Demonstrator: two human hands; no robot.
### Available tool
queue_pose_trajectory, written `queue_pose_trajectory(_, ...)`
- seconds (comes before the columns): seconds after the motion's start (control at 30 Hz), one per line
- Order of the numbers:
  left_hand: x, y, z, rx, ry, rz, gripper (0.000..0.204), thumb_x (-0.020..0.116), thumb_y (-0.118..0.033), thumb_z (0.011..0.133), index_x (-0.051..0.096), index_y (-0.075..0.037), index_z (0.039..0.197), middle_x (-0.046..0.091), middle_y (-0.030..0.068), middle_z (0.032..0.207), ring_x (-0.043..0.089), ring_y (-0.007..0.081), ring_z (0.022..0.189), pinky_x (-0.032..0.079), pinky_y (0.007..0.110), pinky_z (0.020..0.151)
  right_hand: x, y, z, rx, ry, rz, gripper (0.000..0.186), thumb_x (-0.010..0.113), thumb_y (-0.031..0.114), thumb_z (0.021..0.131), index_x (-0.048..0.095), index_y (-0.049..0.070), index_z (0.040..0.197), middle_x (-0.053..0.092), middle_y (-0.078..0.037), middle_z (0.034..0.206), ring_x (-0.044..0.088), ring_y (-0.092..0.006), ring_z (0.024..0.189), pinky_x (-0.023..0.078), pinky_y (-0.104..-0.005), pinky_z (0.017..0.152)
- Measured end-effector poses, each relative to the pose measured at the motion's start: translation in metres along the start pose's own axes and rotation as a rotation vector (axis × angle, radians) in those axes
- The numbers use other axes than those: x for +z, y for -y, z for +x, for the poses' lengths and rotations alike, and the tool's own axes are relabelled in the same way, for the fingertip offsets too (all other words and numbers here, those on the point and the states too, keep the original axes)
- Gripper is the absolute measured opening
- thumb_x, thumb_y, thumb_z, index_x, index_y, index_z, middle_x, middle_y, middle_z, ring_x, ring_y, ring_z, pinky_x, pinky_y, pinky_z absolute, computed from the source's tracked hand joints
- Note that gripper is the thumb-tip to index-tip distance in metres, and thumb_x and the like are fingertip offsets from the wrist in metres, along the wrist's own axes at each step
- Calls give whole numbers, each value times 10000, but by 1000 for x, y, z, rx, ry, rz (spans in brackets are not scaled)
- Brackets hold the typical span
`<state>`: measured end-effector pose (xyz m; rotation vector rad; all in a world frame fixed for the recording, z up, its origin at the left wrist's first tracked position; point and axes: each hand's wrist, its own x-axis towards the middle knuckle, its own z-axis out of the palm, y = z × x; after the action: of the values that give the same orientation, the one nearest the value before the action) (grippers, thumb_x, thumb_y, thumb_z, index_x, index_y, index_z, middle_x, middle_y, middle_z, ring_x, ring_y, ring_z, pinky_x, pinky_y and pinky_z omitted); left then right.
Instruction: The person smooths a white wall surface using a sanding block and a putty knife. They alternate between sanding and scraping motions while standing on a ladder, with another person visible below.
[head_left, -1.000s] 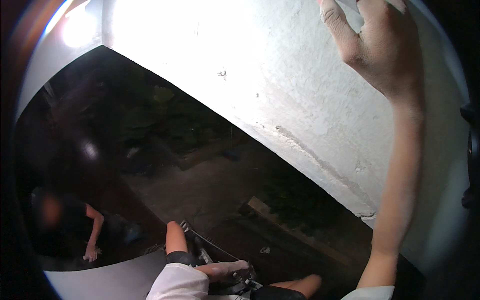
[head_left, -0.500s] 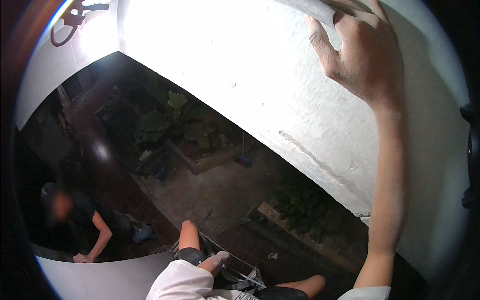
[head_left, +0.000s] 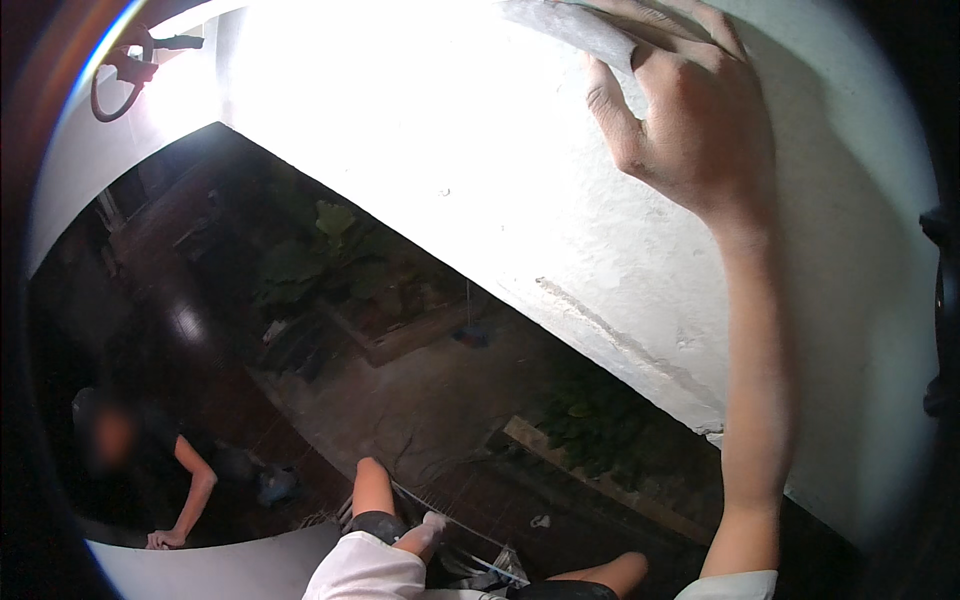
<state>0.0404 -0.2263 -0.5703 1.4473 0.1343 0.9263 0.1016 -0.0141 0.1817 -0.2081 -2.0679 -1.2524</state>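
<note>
My right hand is raised against the white plastered surface. Its fingers press a curled grey sheet, which looks like sandpaper, to the plaster, while the thumb stands away from it. Pale dust coats the skin. Low in the picture, my left hand is beside my bare knee, small and dim. I cannot make out its fingers or whether it holds anything. A rough raised streak runs along the plaster near its lower edge.
A person in dark clothes is below at the left, one hand on a pale curved edge. Far beneath lie leafy plants and a paved floor. A dark looped cable hangs at the upper left beside a glaring light.
The view has shifted slightly, so the surroundings sit lower and further left. My right hand and the sheet have moved a little down and left over the plaster.
</note>
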Motion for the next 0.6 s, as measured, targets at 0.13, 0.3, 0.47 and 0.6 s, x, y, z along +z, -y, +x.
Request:
queue_pose_trajectory(0.13, -6, -3, -3, 68, 24, -47, 155, 628, -183, 794, 528, -78, 849, 566, 123, 710, 535, 301, 589, 419, 421, 536, 3, -5, 0, -37, 10, -28, 290, 577, 131, 793, 694, -11, 1017, 692, -131, 1077, 612, -224, 1130, 411, -445, 1006)
queue_pose_trajectory(0.3, -13, -4, -7, 143, 37, -93, 148, 631, -186, 797, 530, -82, 825, 562, 115, 688, 529, 295, 564, 413, 418, 522, 2, -5, -1, -54, -24, 3, 239, 571, 113, 793, 701, -11, 950, 698, -124, 1062, 603, -224, 1148, 420, -456, 982)
queue_pose_trajectory(0.47, -16, -3, -11, 221, 42, -133, 145, 635, -188, 800, 532, -85, 801, 557, 108, 666, 523, 289, 539, 407, 416, 507, 3, -6, 0, -20, -12, 37, 234, 572, 127, 795, 713, -15, 916, 702, -113, 1063, 577, -209, 1189, 412, -447, 991)
queue_pose_trajectory(0.6, -18, -5, -15, 277, 40, -160, 146, 637, -190, 802, 534, -88, 782, 553, 101, 648, 519, 284, 518, 402, 414, 496, 3, -6, -1, -11, 42, 10, 244, 574, 142, 799, 716, -16, 921, 702, -105, 1077, 562, -196, 1209, 403, -440, 1003)
